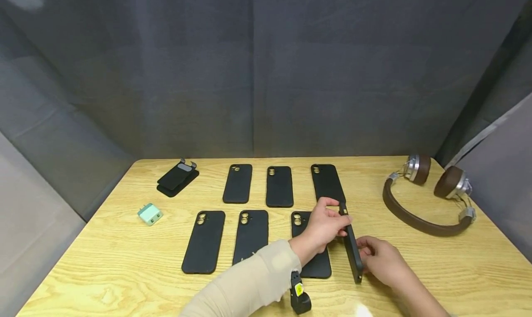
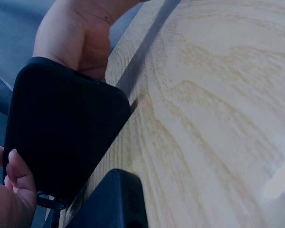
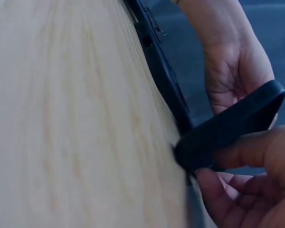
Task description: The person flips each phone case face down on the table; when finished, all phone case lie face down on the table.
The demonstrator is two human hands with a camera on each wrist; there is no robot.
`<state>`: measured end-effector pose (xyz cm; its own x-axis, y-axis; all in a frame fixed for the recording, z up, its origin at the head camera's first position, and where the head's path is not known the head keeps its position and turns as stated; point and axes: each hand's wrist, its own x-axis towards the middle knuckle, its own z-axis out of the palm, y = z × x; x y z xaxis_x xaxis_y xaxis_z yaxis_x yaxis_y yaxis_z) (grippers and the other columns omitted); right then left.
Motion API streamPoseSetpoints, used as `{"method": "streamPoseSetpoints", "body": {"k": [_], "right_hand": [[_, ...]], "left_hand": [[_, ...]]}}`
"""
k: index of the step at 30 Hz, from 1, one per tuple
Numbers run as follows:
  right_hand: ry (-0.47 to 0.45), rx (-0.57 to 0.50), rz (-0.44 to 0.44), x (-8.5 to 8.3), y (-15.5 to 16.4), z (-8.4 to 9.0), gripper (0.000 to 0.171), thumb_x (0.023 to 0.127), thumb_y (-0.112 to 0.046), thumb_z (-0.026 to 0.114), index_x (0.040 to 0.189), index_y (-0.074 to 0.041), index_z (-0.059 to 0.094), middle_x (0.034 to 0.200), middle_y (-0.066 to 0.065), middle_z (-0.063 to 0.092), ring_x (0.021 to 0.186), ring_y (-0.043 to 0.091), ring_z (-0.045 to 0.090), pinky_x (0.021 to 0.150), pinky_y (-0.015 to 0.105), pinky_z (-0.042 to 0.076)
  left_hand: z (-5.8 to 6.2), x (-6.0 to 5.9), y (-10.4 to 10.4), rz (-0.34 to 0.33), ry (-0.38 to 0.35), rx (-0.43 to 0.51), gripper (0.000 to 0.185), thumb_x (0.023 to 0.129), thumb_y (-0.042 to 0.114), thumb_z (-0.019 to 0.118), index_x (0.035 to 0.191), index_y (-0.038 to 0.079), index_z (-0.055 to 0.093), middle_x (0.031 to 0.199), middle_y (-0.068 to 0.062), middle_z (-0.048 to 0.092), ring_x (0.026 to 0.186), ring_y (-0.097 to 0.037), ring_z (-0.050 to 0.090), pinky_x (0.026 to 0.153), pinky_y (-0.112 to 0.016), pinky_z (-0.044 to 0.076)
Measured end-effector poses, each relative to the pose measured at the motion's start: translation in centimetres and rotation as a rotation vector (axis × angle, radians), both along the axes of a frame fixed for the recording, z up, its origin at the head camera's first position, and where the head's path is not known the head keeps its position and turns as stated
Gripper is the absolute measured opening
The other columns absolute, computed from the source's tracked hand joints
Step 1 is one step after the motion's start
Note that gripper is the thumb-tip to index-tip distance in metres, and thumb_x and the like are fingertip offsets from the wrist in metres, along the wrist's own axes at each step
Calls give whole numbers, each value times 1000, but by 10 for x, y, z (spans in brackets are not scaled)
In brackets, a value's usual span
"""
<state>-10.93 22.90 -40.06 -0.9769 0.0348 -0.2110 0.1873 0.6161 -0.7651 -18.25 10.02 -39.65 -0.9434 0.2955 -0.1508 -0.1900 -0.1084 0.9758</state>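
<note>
A black phone case (image 1: 352, 250) stands tilted on its long edge at the right of the laid-out cases. My left hand (image 1: 322, 227) pinches it near its far end, close to the camera cutout seen in the left wrist view. At the nearer end, my right hand (image 1: 382, 261) holds the case with thumb and curled fingers; the right wrist view shows that thumb (image 3: 249, 149) against its inner side. Under my left wrist lies another black case (image 1: 317, 264), partly covered. One more case (image 1: 328, 183) lies just beyond my left fingers.
Several black phone cases, such as one at front left (image 1: 203, 243), lie in two rows on the wooden table (image 1: 112, 261). Brown headphones (image 1: 415, 220) are at the right. A mint-green charger plug (image 1: 150, 214) and a black item with a grey patch (image 1: 178, 177) are at the left.
</note>
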Motion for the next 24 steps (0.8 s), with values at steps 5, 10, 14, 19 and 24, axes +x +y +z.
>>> {"method": "streamPoseSetpoints", "body": {"k": [5, 10, 14, 19, 24], "right_hand": [[14, -21, -24, 5, 6, 16, 35, 90, -10, 52, 118, 11, 52, 79, 5, 61, 70, 14, 60, 61, 27, 52], [30, 22, -48, 13, 9, 35, 44, 93, -25, 55, 123, 8, 50, 80, 5, 62, 68, 14, 60, 61, 26, 50], [43, 63, -35, 20, 5, 42, 46, 93, -28, 56, 123, 7, 51, 79, 4, 62, 66, 13, 58, 58, 25, 46], [69, 113, -12, 24, -6, 44, 49, 89, -32, 60, 121, 5, 55, 73, 1, 61, 63, 12, 55, 57, 24, 42], [75, 116, -13, 22, -14, 41, 42, 86, -25, 65, 117, 3, 58, 68, -1, 61, 56, 13, 55, 54, 25, 41]], "left_hand": [[1, 1, 3, 0, 11, -12, 38, 79, -3, 67, 109, 8, 47, 74, -3, 53, 49, -9, 49, 46, -18, 45], [3, 2, 4, 5, 20, -28, 37, 79, -3, 66, 109, 8, 47, 73, -3, 52, 49, -11, 48, 46, -20, 46], [4, 2, 5, 10, 29, -46, 35, 79, -3, 66, 107, 10, 48, 73, -4, 52, 48, -11, 49, 48, -24, 49], [5, 3, 6, 9, 39, -65, 35, 80, -2, 66, 106, 11, 48, 72, -3, 53, 47, -12, 49, 52, -30, 52], [5, 3, 6, 10, 46, -81, 35, 80, -1, 67, 106, 11, 48, 71, -3, 53, 47, -12, 50, 53, -30, 52]]}}
